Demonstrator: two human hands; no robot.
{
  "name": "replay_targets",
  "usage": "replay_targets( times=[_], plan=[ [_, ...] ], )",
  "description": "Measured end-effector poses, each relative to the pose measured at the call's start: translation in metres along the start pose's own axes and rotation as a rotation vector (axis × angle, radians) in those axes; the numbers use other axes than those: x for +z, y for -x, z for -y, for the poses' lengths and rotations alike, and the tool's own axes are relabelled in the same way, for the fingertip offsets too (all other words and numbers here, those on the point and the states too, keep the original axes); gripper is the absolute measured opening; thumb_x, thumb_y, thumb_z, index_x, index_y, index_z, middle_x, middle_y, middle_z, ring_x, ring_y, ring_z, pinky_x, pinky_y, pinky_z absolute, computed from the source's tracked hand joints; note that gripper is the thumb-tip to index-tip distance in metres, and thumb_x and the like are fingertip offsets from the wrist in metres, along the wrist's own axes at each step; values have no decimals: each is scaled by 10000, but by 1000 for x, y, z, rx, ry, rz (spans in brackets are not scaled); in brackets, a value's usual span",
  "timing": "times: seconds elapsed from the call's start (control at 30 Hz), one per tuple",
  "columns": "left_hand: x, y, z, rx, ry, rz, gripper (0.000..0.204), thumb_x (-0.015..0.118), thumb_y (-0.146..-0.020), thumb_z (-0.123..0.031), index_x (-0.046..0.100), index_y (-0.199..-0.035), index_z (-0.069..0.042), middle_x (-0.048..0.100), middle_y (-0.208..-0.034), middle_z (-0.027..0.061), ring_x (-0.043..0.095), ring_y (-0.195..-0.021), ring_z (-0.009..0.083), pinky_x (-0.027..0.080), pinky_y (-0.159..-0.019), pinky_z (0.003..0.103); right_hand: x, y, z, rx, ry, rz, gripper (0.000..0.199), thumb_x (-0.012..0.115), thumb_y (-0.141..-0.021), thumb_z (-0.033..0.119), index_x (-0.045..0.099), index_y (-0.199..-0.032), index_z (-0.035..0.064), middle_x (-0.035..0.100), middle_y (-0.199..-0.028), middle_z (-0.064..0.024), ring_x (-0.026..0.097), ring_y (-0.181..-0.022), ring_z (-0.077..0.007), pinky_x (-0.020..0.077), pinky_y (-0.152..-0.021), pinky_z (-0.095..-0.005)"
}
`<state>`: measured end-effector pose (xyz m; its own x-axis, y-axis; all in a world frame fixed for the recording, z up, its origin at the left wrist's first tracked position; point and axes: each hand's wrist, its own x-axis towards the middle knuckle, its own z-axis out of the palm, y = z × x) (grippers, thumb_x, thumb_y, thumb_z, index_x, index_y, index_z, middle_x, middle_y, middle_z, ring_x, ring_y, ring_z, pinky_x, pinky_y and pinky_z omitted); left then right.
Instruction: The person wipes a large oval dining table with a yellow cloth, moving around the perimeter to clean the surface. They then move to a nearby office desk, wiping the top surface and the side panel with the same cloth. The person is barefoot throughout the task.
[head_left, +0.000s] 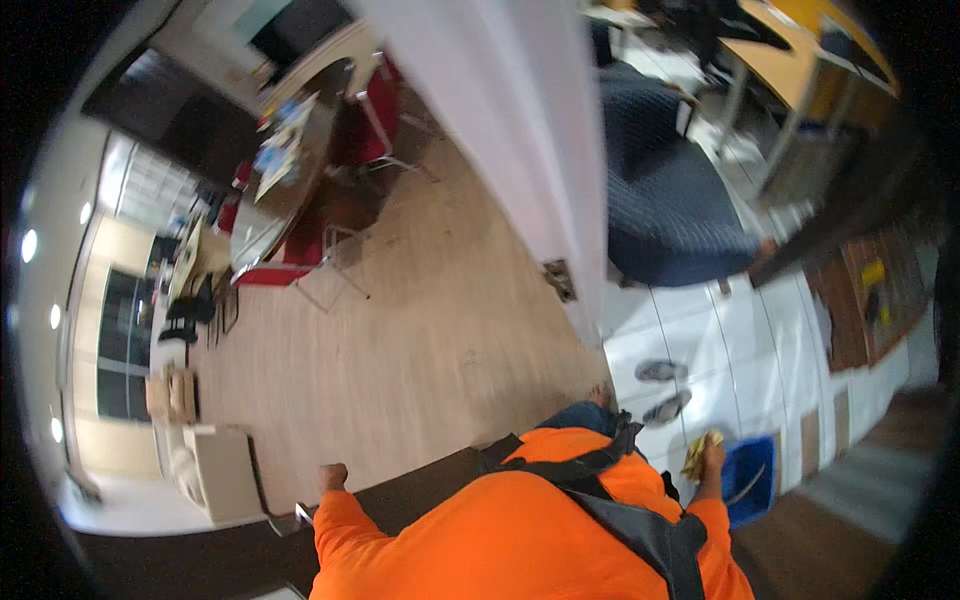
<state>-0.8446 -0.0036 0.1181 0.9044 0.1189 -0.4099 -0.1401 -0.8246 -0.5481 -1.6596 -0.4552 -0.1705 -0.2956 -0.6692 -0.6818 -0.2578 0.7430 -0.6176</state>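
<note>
My left hand (333, 476) is curled closed beside the edge of a dark brown door (400, 498), with nothing visible in it. A metal door handle (304, 514) is just below that hand, apart from it. On the other side, my right hand (713, 456) grips a crumpled yellowish cloth (694, 459). Right next to that hand is a blue bucket (752, 483) with a thin handle across it. Both arms wear orange sleeves, and a dark strap crosses the orange top.
A white wall end (545, 130) divides the wood-look floor (420, 340) from white tiles. Grey slippers (662, 390) lie on the tiles near a dark blue sofa (670, 180). To the left are red chairs (275, 274) around an oval table and a cream cabinet (225, 470).
</note>
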Motion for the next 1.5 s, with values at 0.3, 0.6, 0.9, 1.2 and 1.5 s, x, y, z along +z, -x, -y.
replay_targets(
  times=[0.3,0.6,0.9,1.2,1.5],
  plan=[
    [-82,196,-98,-234,370,-456,593,647,-854,-349,504,-1365,-83,429,-1416,216,360,-1345,351,253,-1126,477,14,-63,117,-181,0,239,381,622,-905,325,623,-1059,-24,654,-884,-113,634,-743,-229,512,-648,-383],
    [-68,242,-60,-424,584,-729,645,698,-843,-286,440,-1373,-22,352,-1436,275,419,-1292,400,372,-1057,470,11,-135,153,-504,660,246,570,637,-857,452,648,-937,-112,680,-857,-213,662,-809,-323,513,-724,-425],
    [-53,223,-21,-616,1030,-423,549,627,-880,-359,523,-1231,49,619,-1128,287,601,-1082,409,482,-908,451,107,-112,285,-567,618,546,477,628,-895,338,601,-1082,-100,677,-924,-180,655,-784,-280,526,-676,-401],
    [-84,255,-60,-566,1000,-458,412,554,-930,-337,610,-1141,13,633,-1131,258,605,-1082,397,478,-907,469,97,-112,332,-812,746,737,418,595,-912,326,608,-1070,-60,673,-916,-154,647,-762,-256,519,-648,-390],
    [-158,322,-175,-506,1061,-463,522,531,-912,-479,635,-1141,-21,654,-1105,233,616,-1056,407,482,-901,479,82,-167,386,-800,998,857,440,610,-899,358,615,-1079,-43,676,-944,-161,650,-802,-283,515,-686,-391]
  ],
)
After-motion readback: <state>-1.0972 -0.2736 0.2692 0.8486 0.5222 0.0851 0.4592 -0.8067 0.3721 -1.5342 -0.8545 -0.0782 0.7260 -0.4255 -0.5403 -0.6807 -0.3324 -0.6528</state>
